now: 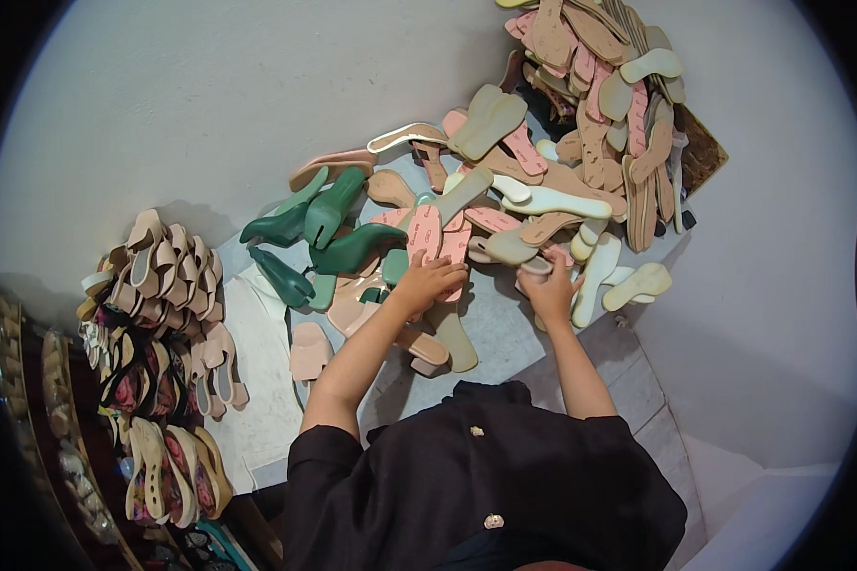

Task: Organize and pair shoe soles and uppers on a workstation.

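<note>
My left hand [432, 284] lies over two pink printed insoles [425, 232], its fingers stretched across their lower ends. A little to the right, my right hand [550, 290] has its fingers curled round the heel end of a beige shoe sole [535, 267]; the rest of that sole is partly lost among others. Dark green shoe lasts [357, 249] lie left of my left hand. Below that hand are an olive sole [455, 341] and a beige block-heeled sandal [422, 349], which my left forearm partly overlaps. Pale cream soles [596, 276] rest just right of my right hand.
A grey table [505, 328] stands against the wall. Tall piles of insoles and soles [590, 124] fill its far right. Beige sandals [167, 271] are stacked at the left, above patterned ones [148, 376]. White sheeting [262, 347] covers the table's left part. Shelves [62, 409] stand far left.
</note>
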Tool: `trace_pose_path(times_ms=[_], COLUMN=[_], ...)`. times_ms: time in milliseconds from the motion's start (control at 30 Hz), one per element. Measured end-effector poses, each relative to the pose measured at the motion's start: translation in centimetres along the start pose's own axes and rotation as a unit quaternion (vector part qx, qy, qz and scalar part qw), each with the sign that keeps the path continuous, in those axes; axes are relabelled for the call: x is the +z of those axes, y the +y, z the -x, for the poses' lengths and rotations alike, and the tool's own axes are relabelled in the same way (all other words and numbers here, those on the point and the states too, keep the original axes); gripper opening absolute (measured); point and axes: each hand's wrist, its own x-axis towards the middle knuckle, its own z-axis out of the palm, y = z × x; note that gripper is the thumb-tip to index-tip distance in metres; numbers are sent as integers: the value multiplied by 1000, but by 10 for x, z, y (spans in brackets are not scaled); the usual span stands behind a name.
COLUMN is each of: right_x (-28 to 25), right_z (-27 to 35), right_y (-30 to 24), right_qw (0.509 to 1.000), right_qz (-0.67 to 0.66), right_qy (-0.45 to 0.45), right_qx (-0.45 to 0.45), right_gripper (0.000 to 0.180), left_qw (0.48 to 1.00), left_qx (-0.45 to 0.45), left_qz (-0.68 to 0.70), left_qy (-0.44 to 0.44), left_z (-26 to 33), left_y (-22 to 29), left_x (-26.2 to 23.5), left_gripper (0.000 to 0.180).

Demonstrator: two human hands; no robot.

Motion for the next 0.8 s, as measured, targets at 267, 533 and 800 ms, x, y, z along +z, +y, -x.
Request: trace_pose_path(times_ms=[267, 533, 800], right_x=[-29, -13, 70], right_z=[-11, 4, 108], right_y=[-38, -22, -120], right_qw=[954, 965, 942], right_qz=[91, -25, -137], right_qy=[253, 145, 41], right_qx=[-129, -215, -304], right_gripper=[58, 53, 55], left_qw=[983, 934, 850], left_qx=[-83, -217, -358], left_qz=[157, 272, 355], left_qy=[37, 85, 153], left_z=[27, 172, 244], left_y=[13, 7, 49], left_x=[-21, -21, -22], left_gripper=[57, 54, 52])
